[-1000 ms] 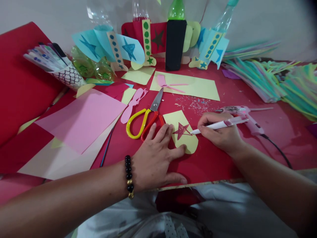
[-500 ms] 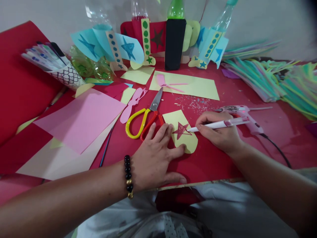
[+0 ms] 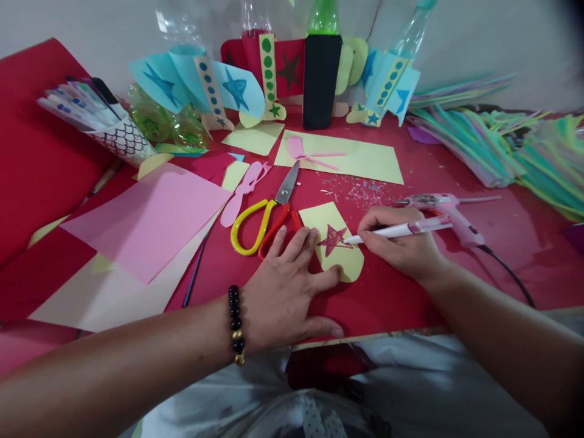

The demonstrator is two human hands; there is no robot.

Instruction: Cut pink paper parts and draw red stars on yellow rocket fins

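Observation:
A small pale-yellow paper piece (image 3: 351,267) with a rounded lower end lies near the table's front edge, bearing a dark red star (image 3: 333,240). My left hand (image 3: 287,292) rests flat with spread fingers, some of them pressing on the paper's left and lower edges. In my right hand (image 3: 406,246) is a white felt-tip pen (image 3: 392,231), its tip at the star's right point. Scissors (image 3: 286,185) with one yellow and one red handle lie partly opened just beyond my left fingers, which hide part of the red handle.
A pink glue gun (image 3: 460,222) with a cord lies right of my right hand. Pink sheets (image 3: 150,213) are at left, beside a cup of pens (image 3: 123,137). Decorated bottles (image 3: 323,18), a black phone (image 3: 323,82) and striped pipe cleaners (image 3: 483,143) stand or lie at the back.
Almost nothing differs. The whole view has shifted very slightly; both hands, the pen and the paper keep their places.

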